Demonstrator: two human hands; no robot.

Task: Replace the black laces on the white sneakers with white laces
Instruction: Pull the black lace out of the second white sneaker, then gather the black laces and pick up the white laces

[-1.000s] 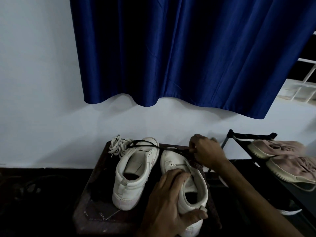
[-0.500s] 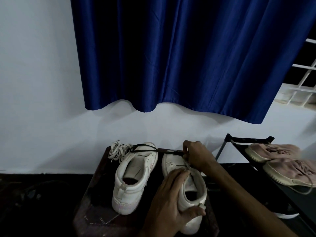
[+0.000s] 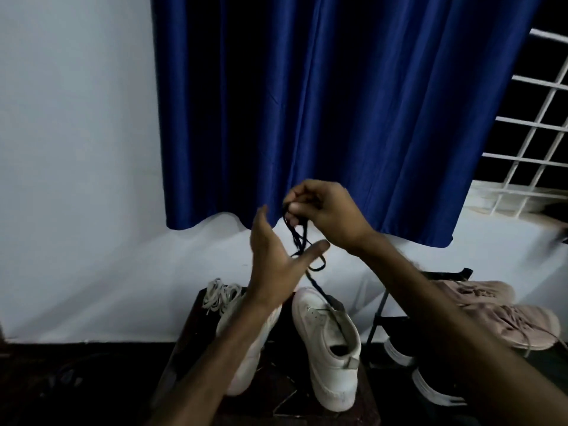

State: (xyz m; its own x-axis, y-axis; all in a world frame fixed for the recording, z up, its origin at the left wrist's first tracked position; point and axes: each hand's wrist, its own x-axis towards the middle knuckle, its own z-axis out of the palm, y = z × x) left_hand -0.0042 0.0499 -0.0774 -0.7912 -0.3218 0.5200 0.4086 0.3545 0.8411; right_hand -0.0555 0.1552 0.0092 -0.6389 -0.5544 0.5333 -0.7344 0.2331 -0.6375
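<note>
Black lace (image 3: 299, 238) pinched in right hand (image 3: 325, 213)

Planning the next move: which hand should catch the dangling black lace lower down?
Left. The left hand is open beside the hanging black lace; the right hand is busy pinching its upper loops.

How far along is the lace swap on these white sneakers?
Done: the right sneaker looks mostly unlaced. In hand: the right hand pinches the bunched black lace, whose tail trails down to that sneaker; the left hand is open beside it. Left: the white laces lie bundled on the table, unthreaded.
</note>
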